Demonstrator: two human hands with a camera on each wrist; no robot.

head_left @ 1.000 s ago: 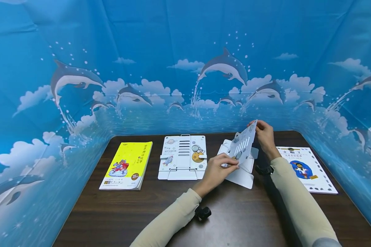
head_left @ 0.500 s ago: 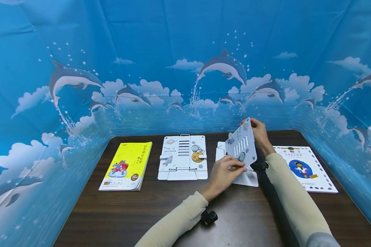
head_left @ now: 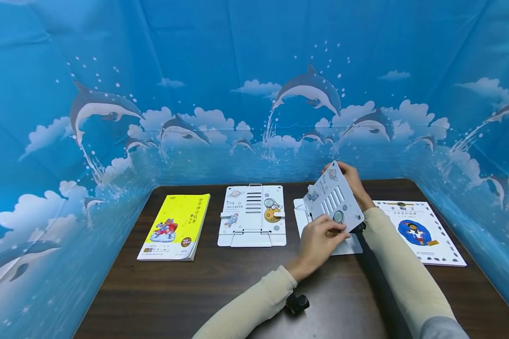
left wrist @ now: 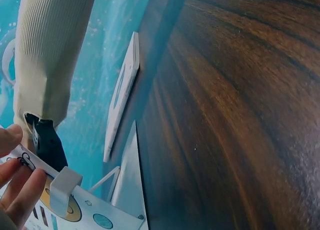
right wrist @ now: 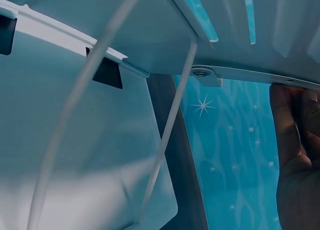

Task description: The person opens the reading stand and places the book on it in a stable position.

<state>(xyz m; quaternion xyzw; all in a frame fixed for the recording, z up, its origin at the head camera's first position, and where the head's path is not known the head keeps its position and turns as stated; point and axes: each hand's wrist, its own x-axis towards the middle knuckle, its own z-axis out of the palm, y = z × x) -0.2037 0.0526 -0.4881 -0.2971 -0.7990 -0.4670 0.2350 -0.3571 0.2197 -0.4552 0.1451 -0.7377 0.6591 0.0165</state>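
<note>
A white metal book stand (head_left: 327,200) printed with planets has its front panel raised and tilted over its base plate (head_left: 349,247). My left hand (head_left: 318,242) pinches the panel's lower edge near a small clip; its fingers (left wrist: 30,192) show close up in the left wrist view. Behind the panel my right hand (head_left: 353,181) grips the upper edge, partly hidden. From underneath, the right wrist view shows wire support rods (right wrist: 167,125) running between panel and base, with my right hand (right wrist: 297,155) at the panel's edge.
A second, matching book stand (head_left: 251,216) lies folded flat at the middle. To its left is a yellow book (head_left: 176,223); a white book (head_left: 415,230) lies at the right. A dark wood table (head_left: 161,301) stands against a dolphin-print curtain (head_left: 220,56).
The raised panel has turned so its printed face shows more toward the camera. My left hand has moved right with its lower edge, and my right hand has shifted left.
</note>
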